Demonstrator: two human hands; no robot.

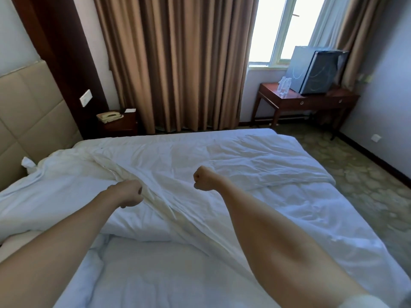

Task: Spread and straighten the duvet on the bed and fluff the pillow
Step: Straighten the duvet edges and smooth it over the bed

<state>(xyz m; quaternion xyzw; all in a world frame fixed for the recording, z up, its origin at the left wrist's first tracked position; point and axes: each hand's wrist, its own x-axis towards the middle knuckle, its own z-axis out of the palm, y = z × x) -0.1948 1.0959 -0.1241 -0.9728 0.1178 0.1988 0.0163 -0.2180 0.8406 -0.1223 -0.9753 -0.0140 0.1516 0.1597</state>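
Observation:
A white duvet [233, 161] lies rumpled across the bed, with a raised diagonal fold running from the upper left toward the lower right. My left hand [130, 193] is closed on that fold near its middle. My right hand [204, 178] is a closed fist held just above the duvet, a little to the right of the fold; no cloth shows in it. A white pillow [55, 170] lies at the left by the headboard, partly under the bedding. Both bare forearms reach in from the bottom edge.
A padded beige headboard [24, 112] stands at the left. Behind the bed, a nightstand with a phone [110, 116] sits beside brown curtains [178, 63]. A wooden desk [307, 101] with bottles and a dark box stands at the window. Patterned carpet [355, 174] runs along the bed's right side.

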